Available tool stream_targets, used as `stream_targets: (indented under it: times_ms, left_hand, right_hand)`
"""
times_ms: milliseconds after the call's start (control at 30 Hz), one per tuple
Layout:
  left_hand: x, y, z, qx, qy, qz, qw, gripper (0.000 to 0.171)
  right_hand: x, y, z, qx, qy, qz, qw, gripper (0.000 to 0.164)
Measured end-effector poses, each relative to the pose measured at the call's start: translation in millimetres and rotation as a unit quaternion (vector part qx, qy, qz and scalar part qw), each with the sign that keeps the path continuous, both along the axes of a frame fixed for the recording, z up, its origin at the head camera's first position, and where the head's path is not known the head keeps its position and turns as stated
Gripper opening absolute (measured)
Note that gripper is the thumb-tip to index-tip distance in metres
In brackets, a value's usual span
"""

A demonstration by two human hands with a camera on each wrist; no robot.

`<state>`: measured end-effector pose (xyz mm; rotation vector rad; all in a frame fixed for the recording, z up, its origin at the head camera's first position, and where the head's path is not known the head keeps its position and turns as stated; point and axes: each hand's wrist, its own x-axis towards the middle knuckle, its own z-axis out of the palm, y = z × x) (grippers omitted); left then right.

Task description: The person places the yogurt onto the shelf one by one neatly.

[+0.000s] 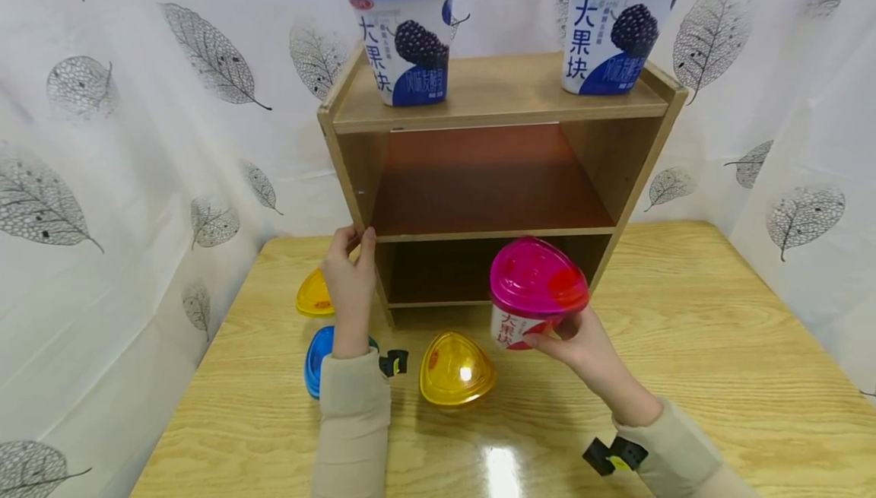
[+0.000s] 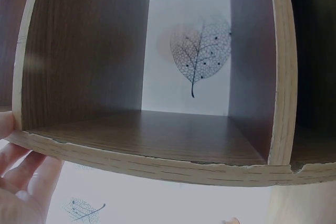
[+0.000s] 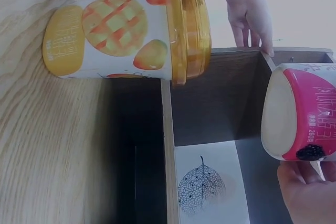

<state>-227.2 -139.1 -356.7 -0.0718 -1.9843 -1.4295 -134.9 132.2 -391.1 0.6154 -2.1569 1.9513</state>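
Observation:
My right hand [image 1: 582, 342] grips a yogurt cup with a pink lid [image 1: 537, 277] from its right side, in front of the lower part of the wooden shelf [image 1: 499, 237]. In the right wrist view the cup [image 3: 299, 114] shows its pale base and a blackberry print, with fingers [image 3: 304, 182] against its side. My left hand [image 1: 350, 274] pinches the shelf's left side panel near the middle board. Seen from the left wrist, its thumb lies on the inner side of the panel edge and the other fingers [image 2: 44, 179] outside.
Two blue-lidded yogurt cups, left [image 1: 411, 42] and right [image 1: 616, 34], stand on the shelf top. A yellow-lidded cup [image 1: 455, 372] stands on the table [image 1: 718, 376] before the shelf. Left of it are a blue-lidded cup [image 1: 317, 361] and another yellow lid [image 1: 315, 294], both partly hidden by my left arm.

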Motion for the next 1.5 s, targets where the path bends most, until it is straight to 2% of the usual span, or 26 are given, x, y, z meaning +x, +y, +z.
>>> stream_targets:
  times_ms: [533, 1000, 1267, 1500]
  left_hand:
    - [-0.1, 1, 1.3, 0.004, 0.005, -0.004, 1.0, 0.024]
    - [0.1, 0, 1.2, 0.004, 0.003, -0.001, 1.0, 0.026]
    - [0.1, 0, 1.3, 0.003, 0.005, -0.003, 1.0, 0.025]
    - [0.0, 0, 1.3, 0.006, -0.001, -0.004, 1.0, 0.025]
  right_hand:
    - [-1.6, -6, 8.8, 0.007, -0.002, -0.017, 1.0, 0.06]
    - [-3.1, -13, 15.9, -0.005, -0.007, -0.021, 1.0, 0.058]
    - [-3.2, -17, 18.0, -0.022, 0.009, -0.018, 1.0, 0.055]
    - [-3.8, -18, 19.5, -0.032, -0.002, -0.023, 0.999, 0.057]
